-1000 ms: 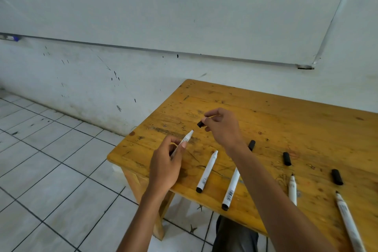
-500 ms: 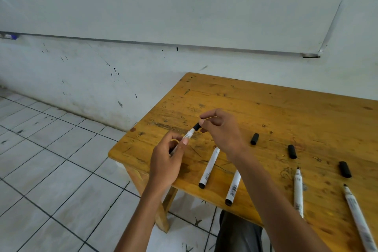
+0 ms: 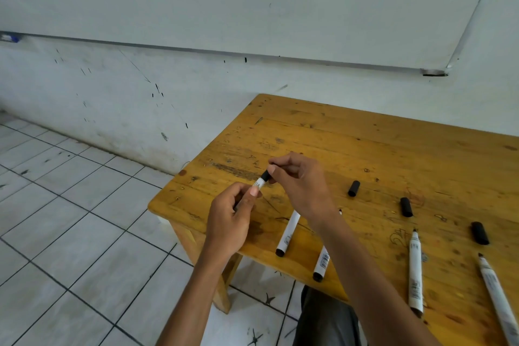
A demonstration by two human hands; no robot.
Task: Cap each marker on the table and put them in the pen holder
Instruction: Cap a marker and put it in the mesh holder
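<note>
My left hand (image 3: 229,222) grips a white marker (image 3: 259,184) over the table's left corner, its tip pointing up and right. My right hand (image 3: 302,185) pinches a black cap (image 3: 265,175) that now sits on that marker's tip. Two more white markers lie near the front edge, one (image 3: 288,233) just right of my left hand and one (image 3: 321,264) partly under my right forearm. Two uncapped markers (image 3: 415,270) (image 3: 497,295) lie at the right. Three loose black caps (image 3: 354,188) (image 3: 406,207) (image 3: 479,232) rest on the table. No pen holder is in view.
The wooden table (image 3: 365,146) stands against a white wall under a whiteboard (image 3: 252,3). White tiled floor (image 3: 70,219) spreads to the left. My dark trouser leg (image 3: 325,317) shows below the table's front edge.
My right hand brought the black cap from apart down onto the marker's tip, and both hands drew closer together. The view tilted slightly downward.
</note>
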